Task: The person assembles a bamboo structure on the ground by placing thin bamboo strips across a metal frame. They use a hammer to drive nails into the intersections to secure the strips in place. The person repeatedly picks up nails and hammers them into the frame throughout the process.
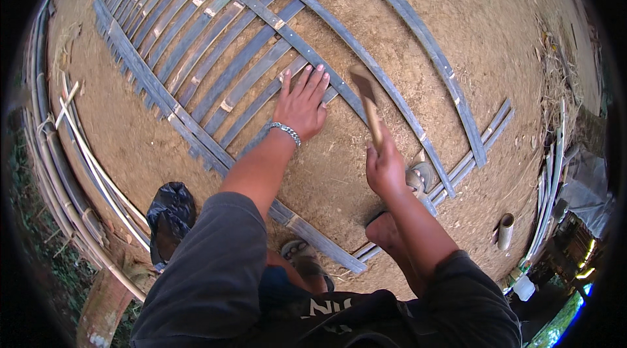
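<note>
**Bamboo lattice on bare earth, blade raised**

Packed dirt ground [457, 41] lies under everything. Head view: left hand [302, 107] rests flat, fingers spread, on the woven bamboo slats [215, 47], a metal bracelet [285, 131] at the wrist. Right hand [385, 168], just right of the left and apart from it, is clenched around the wooden handle of a chopping knife [366, 96], blade up above the slats. Black bag [170, 214] lies below-left of the left hand.

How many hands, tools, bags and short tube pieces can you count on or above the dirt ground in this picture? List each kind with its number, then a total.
Hands: 2, left hand flat on the bamboo slats, right hand gripping
Chopping tool: 1
Black plastic bag: 1
Short bamboo tube: 1
Total: 5
</note>
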{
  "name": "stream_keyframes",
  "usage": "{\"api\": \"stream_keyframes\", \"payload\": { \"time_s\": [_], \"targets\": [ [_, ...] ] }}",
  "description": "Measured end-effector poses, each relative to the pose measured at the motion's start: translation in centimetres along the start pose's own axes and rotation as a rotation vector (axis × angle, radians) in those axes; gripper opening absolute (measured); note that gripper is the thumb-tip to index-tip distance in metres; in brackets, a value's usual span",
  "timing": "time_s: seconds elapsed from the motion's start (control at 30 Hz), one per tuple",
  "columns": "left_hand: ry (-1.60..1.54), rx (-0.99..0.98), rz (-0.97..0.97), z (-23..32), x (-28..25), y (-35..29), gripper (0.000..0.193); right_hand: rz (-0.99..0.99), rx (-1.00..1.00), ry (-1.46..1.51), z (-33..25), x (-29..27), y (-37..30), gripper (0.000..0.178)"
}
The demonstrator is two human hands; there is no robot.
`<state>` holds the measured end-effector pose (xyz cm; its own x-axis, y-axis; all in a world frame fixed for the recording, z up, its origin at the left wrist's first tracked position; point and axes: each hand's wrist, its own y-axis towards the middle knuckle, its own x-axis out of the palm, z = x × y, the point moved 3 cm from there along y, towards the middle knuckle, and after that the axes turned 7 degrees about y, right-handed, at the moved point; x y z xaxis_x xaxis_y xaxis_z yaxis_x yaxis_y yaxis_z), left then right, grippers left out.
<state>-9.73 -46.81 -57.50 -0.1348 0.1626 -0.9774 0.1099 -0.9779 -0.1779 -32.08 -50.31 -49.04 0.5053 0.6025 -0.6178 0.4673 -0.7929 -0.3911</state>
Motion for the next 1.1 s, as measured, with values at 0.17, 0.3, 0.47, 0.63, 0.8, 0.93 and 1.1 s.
{"api": "stream_keyframes", "payload": {
  "time_s": [0.17, 0.3, 0.47, 0.63, 0.8, 0.93, 1.1],
  "targets": [
    [-0.007, 0.002, -0.009, -0.1, -0.2, 0.4, 0.069, 0.109, -0.198, -0.002, 0.8, 0.0, -0.1, 0.057],
    [-0.020, -0.007, 0.011, -0.3, -0.2, 0.0, 0.069, 0.167, -0.107, 0.113, 0.9, 0.6, -0.8, 0.058],
    [-0.047, 0.015, 0.044, 0.0, 0.2, -0.3, 0.070, 0.095, -0.128, 0.001, 1.4, 1.0, -0.1, 0.058],
    [-0.045, 0.002, 0.050, -0.4, 0.3, 0.1, 0.069, 0.139, -0.099, 0.113, 2.4, 1.6, -0.5, 0.061],
    [-0.015, -0.009, 0.006, -0.2, -0.1, -0.1, 0.069, 0.153, -0.095, 0.019, 2.7, 1.6, 0.1, 0.054],
    [-0.012, -0.001, -0.002, -0.1, -0.2, 0.3, 0.070, 0.258, -0.150, 0.163, 4.9, 2.7, -1.2, 0.045],
    [-0.029, 0.005, 0.027, -0.3, 0.0, 0.1, 0.070, 0.133, 0.045, 0.201, 2.5, 4.6, 0.1, 0.050]
  ]
}}
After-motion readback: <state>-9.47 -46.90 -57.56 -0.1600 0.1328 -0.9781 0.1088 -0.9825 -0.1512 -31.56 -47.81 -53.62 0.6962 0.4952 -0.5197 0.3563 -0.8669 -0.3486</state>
